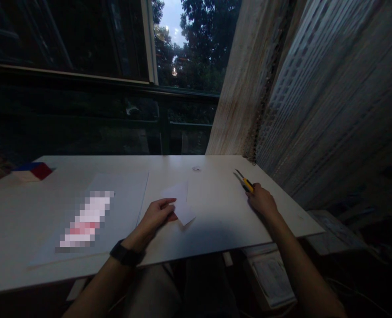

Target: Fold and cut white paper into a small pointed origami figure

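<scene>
My left hand, with a dark watch on its wrist, is closed on a small piece of white paper with an angled edge, just above the table. Something red shows beneath the fingers; I cannot make out what it is. Another pale sheet appears just behind the paper. Over at the right, my right hand is closed around a yellow and black utility knife. The blade is out and points away to the upper left, with its shadow on the tabletop beside it.
A large sheet with a blurred patch lies on the white table at left. Behind it stands a red, white and blue block. A small clear object lies near the back edge. Curtains hang at the right.
</scene>
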Demonstrator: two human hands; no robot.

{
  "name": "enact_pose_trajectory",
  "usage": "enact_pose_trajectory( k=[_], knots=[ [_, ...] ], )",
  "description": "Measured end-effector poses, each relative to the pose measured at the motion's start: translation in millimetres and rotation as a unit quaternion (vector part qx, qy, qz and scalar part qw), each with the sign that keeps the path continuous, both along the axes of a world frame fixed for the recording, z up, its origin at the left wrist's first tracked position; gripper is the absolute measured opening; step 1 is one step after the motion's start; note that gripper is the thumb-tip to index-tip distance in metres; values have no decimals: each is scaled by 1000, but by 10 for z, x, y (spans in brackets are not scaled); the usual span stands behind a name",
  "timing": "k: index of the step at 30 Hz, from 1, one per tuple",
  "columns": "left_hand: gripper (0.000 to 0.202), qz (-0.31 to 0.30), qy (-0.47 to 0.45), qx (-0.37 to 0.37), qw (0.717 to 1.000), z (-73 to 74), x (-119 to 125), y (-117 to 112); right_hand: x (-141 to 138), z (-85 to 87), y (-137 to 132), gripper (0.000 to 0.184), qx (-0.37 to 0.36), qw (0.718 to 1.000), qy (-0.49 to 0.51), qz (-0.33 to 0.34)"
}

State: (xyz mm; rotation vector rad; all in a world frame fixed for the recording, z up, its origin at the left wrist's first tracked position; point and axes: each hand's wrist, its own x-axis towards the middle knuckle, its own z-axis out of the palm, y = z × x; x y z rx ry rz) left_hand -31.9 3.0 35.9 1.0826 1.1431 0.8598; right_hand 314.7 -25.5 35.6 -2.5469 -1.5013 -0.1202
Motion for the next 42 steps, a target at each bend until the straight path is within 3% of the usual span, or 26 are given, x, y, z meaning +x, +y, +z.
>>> enact_pose_trajectory(
  k=[3,5,7,10,12,14,16,20,24,29,32,34,38,42],
  knots=[
    [43,-69,169,91,979,35,-88,-57,86,-5,-25,45,37,999,21,9],
    [32,-51,303,221,926,71,-129,-80,159,14,-49,48,68,997,45,4],
    [28,-55,369,332,866,109,-126,-76,220,40,-65,49,94,993,76,-8],
    [38,-175,364,457,792,150,-47,-23,250,73,-78,51,125,985,114,-27],
    [54,-238,373,496,747,159,22,22,203,87,-94,52,147,981,129,-21],
    [60,-262,402,506,717,159,75,54,93,92,-120,51,165,975,144,19],
    [55,-268,432,498,703,165,104,68,-74,88,-148,49,165,966,173,95],
    [46,-263,481,476,688,214,106,68,-472,58,-143,43,95,956,178,214],
    [50,-260,469,461,707,256,50,91,-759,11,-30,38,76,938,166,295],
    [25,-222,401,397,795,204,-57,154,-866,-60,78,38,54,923,147,351],
    [27,-176,358,339,852,145,-98,178,-867,-87,66,36,53,915,134,377],
    [31,-145,342,312,874,117,-113,187,-861,-92,42,35,51,908,130,394],
    [34,-110,345,292,885,97,-125,196,-818,-63,-8,34,41,898,129,419],
    [35,-100,361,295,879,86,-125,206,-714,-7,-47,33,27,893,115,435]
  ],
)
